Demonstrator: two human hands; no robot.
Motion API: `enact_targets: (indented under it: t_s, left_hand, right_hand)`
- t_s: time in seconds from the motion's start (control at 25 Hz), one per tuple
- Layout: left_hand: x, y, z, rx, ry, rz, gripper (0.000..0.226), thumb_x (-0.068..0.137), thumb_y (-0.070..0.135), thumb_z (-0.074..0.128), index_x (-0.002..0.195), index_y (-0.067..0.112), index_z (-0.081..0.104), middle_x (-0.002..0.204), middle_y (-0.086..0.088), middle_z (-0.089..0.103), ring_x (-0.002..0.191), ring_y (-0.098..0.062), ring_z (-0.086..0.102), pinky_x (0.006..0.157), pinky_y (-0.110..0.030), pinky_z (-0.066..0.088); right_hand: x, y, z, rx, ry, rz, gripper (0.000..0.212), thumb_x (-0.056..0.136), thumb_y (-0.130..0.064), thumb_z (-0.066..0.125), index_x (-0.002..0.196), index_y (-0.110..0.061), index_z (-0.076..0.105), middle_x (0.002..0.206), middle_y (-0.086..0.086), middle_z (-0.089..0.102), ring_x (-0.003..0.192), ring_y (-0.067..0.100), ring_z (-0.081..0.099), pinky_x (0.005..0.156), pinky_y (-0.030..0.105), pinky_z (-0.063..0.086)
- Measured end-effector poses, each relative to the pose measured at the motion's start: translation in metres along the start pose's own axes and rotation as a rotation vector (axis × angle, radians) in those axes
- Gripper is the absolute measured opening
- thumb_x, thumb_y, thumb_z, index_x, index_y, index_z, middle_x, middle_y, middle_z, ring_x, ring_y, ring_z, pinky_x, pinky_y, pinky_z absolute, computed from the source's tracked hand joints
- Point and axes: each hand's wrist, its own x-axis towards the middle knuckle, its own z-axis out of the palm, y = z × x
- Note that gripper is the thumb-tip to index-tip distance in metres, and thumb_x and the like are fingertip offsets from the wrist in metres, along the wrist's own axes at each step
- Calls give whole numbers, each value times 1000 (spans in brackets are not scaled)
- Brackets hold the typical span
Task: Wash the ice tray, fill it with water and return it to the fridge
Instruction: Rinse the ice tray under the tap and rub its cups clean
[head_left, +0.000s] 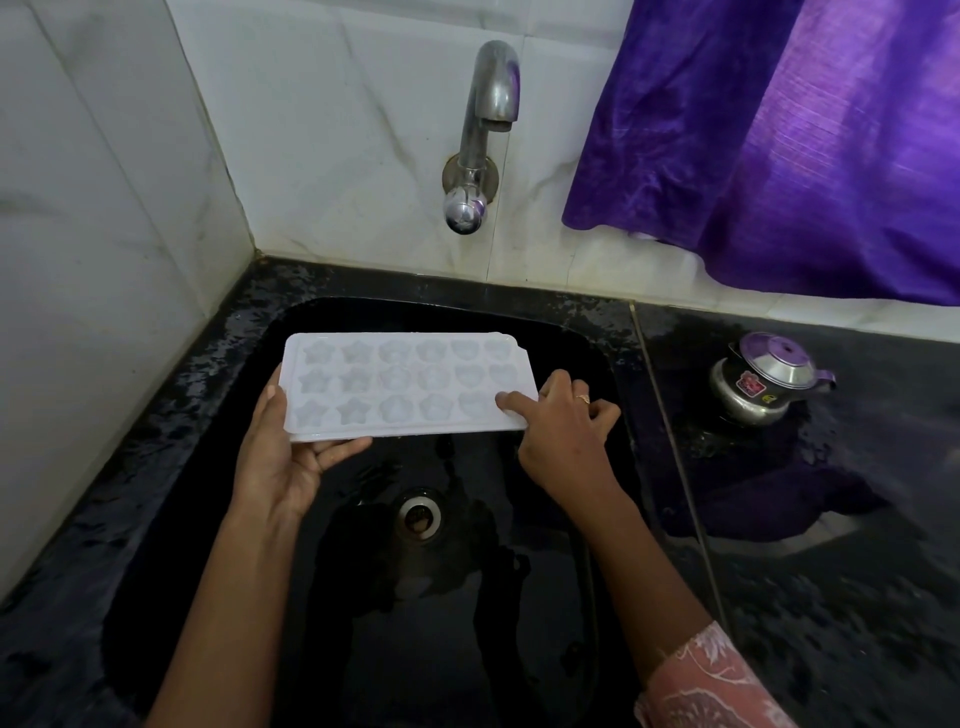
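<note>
Two hands on ice tray (410, 387), held approx level over sink (467, 597), below tap (488, 119), cavities up. L hand (283, 457) grips L end, fingers under. R hand (561, 421) pinches R front corner. Steel pot (763, 384) on counter (857, 519), R side.

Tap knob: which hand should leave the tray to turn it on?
Probably right. The right hand only pinches the tray at one corner and sits nearer the knob; the left hand cradles the other end from below.

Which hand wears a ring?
The right hand, gripping the ice tray at its right end, has a gold ring; the left hand, holding the other end, shows none.
</note>
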Motion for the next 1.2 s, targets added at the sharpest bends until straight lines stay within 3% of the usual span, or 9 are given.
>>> enact_targets:
  t_s: [0.4, 0.56, 0.88, 1.08, 1.2]
  left_hand:
    - [-1, 2, 1, -13, 31, -9, 37, 101, 36, 30, 134, 31, 46, 109, 3, 65, 73, -16, 72, 47, -33, 55]
    - [-2, 2, 3, 12, 16, -1, 37, 101, 37, 31, 135, 30, 45, 110, 4, 65, 75, -16, 72, 48, -33, 56]
    - [-6, -6, 7, -17, 7, -22, 37, 101, 36, 31, 135, 31, 44, 113, 2, 64, 74, -16, 72, 48, -33, 56]
    - [-5, -5, 5, -28, 28, -21, 37, 101, 35, 30, 135, 30, 44, 109, 3, 64, 71, -15, 72, 46, -33, 55]
    - [-5, -6, 4, -30, 27, -25, 37, 101, 36, 31, 135, 30, 44, 112, 2, 64, 73, -16, 72, 47, -33, 55]
  right_hand:
    - [-2, 3, -5, 8, 32, 19, 53, 84, 3, 44, 115, -37, 58, 101, -3, 25, 109, 20, 31, 91, 37, 13]
    - [-1, 0, -7, 51, 97, -6, 58, 79, 7, 43, 116, -35, 57, 98, -4, 26, 101, 16, 30, 83, 31, 7]
    - [-3, -18, -1, 55, -25, -97, 53, 84, 2, 45, 123, -33, 56, 105, -1, 29, 115, 21, 30, 96, 38, 14]
    - [-5, -16, -3, 46, -28, -97, 52, 87, -2, 44, 122, -38, 56, 102, -4, 24, 116, 21, 29, 94, 38, 10]
    - [-6, -15, -4, 24, -16, -69, 50, 86, -2, 43, 117, -39, 57, 108, -1, 30, 117, 21, 28, 93, 37, 8]
